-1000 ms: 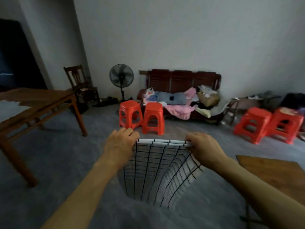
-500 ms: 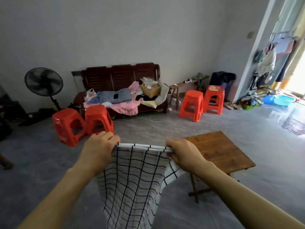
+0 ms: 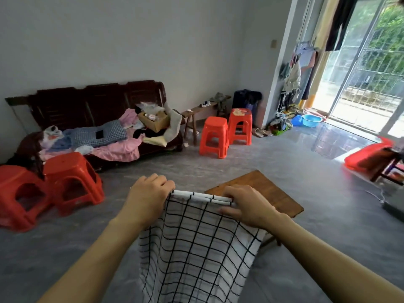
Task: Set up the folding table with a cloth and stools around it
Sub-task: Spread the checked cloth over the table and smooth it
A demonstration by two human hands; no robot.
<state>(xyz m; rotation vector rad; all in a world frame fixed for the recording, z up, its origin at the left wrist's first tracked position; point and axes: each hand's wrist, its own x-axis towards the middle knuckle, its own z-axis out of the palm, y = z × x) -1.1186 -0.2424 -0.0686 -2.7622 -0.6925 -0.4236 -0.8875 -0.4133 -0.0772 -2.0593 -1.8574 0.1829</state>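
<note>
A white cloth (image 3: 196, 248) with a black grid hangs folded from both my hands. My left hand (image 3: 148, 197) grips its top edge on the left, and my right hand (image 3: 247, 206) grips the same edge on the right. Just beyond my right hand stands the small wooden folding table (image 3: 269, 191), its top bare and partly hidden by the cloth and hand. Two red plastic stools (image 3: 72, 182) stand at the left in front of the sofa. Two more red stools (image 3: 215, 136) stand near the far wall.
A dark wooden sofa (image 3: 98, 106) piled with clothes lines the back wall. A low wooden bench (image 3: 196, 112) sits beside it. A red tub (image 3: 367, 156) and dark chair are at the right edge. Glass doors (image 3: 360, 62) and a blue basin (image 3: 311, 120) lie far right.
My view has swung to the right, from the fan and large table toward the glass doors. The folding table has come in front of my right hand. Both hands still hold the cloth.
</note>
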